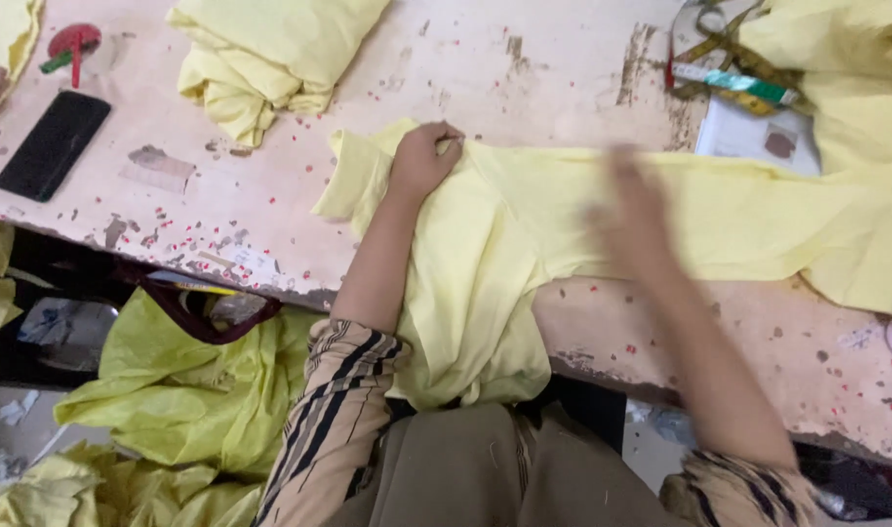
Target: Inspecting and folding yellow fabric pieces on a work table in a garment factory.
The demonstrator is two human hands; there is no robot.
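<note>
Item: pale yellow garment (524, 234), thin knit cloth, spread across the worn, paint-flecked table (368, 78) in front of me, one end hanging over the near edge into my lap.

My left hand (423, 158): fingers curled together, pinching a fold of the garment near its upper edge and pinning it to the table.

My right hand (633, 210): lying on or just over the garment further along; it is blurred, so I cannot tell whether the fingers are spread or gripping.

Handling, as I judge it: light, soft and limp. It creases readily, slides easily on the tabletop and will not hold a shape alone. Best taken at a seam or folded edge with a pinch, the other palm flat to smooth it.

Nearby: folded yellow pile (270, 54) at the far edge; black phone (53, 144) to the left, a small red tool (72, 44) beyond it; measuring tape (729, 54) and a white paper (758, 137) at the far right; more yellow cloth (173, 390) heaped below the table.
</note>
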